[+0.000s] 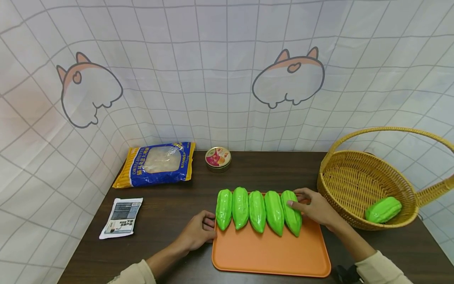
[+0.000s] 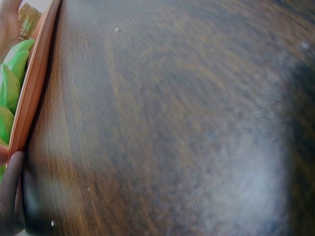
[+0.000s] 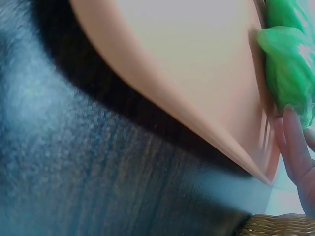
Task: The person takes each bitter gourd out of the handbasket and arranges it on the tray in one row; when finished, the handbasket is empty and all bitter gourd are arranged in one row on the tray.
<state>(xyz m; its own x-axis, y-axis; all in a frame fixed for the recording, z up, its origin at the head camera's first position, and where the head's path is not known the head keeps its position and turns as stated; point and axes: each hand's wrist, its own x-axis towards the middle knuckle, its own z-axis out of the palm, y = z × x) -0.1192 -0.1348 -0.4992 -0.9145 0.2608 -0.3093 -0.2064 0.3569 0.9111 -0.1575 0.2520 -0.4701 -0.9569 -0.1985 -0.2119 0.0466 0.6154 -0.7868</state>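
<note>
Several green ridged star fruits lie side by side along the far part of an orange tray. My left hand holds the tray's left rim. In the left wrist view, the thumb is on the inner side of that rim and a finger is outside it. At the right end of the row, my right hand grips the last star fruit, thumb on top. Its fingers touch that fruit's end in the right wrist view.
A wicker basket with a tall handle stands at the right, another star fruit inside. At the back left lie a blue and yellow pasta bag and a round tin. A white packet rests farther left on the dark table.
</note>
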